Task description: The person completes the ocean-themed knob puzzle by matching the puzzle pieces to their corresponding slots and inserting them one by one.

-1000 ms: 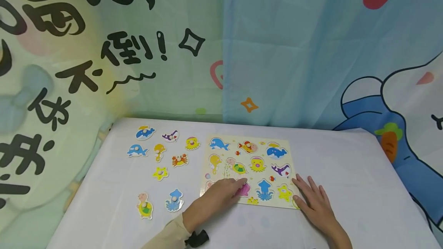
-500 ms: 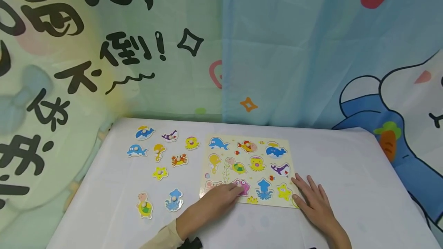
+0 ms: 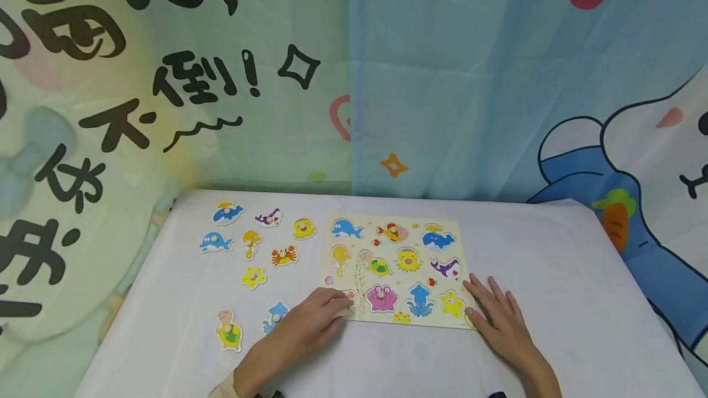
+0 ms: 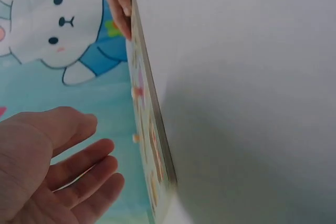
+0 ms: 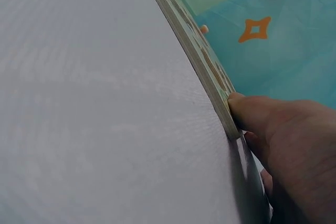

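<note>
On the backdrop (image 3: 166,78) behind the table (image 3: 553,300), large black characters include "不" and "倒!". Your left hand (image 3: 310,324), fingers relaxed and holding nothing, has drawn back off the pink shell piece (image 3: 381,298), now seated in the puzzle board (image 3: 387,226), to the board's near left corner. Your right hand (image 3: 498,318) stays flat, fingers straight, against its near right corner.

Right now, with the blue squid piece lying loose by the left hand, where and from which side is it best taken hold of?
Probably by the small peg knob on the blue squid piece, pinched from straight above. It lies flat on the white table, so its edges give little to grip. The left hand lies beside it, partly covering it.
</note>
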Demonstrator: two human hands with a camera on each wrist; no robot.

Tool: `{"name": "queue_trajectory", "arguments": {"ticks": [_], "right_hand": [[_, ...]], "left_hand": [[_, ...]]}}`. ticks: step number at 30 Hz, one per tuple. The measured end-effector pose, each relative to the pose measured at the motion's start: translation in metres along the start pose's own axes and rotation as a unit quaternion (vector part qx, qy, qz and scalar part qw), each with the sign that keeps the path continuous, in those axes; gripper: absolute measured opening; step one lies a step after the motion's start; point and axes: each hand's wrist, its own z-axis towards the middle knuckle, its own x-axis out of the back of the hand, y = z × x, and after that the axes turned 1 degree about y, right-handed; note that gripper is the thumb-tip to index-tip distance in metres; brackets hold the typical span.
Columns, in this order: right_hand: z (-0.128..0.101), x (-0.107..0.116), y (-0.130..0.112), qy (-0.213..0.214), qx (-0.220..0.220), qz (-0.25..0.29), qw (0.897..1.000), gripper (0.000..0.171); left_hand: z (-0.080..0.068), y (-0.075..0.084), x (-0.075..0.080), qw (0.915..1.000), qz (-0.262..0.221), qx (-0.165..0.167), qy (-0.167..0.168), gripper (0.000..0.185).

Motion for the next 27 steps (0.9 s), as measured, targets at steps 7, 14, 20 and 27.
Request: {"name": "queue_trajectory", "arguments": {"ticks": [7, 14, 20, 27], "right_hand": [[0.000, -0.002, 0.002, 0.004, 0.010, 0.002, 1.000, 0.054], [0.001, -0.001, 0.001, 0.007, 0.011, -0.002, 1.000, 0.055], [0.001, -0.001, 0.001, 0.005, 0.012, -0.002, 1.000, 0.055], [0.001, -0.001, 0.000, 0.002, 0.009, -0.001, 1.000, 0.055]], "left_hand": [[-0.034, -0.009, 0.029, 0.9920, 0.032, 0.122, 0.004, 0.027], [-0.072, -0.024, 0.055, 0.9715, 0.077, 0.224, 0.008, 0.028], [-0.100, -0.033, 0.066, 0.9558, 0.125, 0.266, 0.013, 0.029], [-0.114, -0.045, 0.071, 0.9591, 0.132, 0.250, 0.021, 0.026]]}}
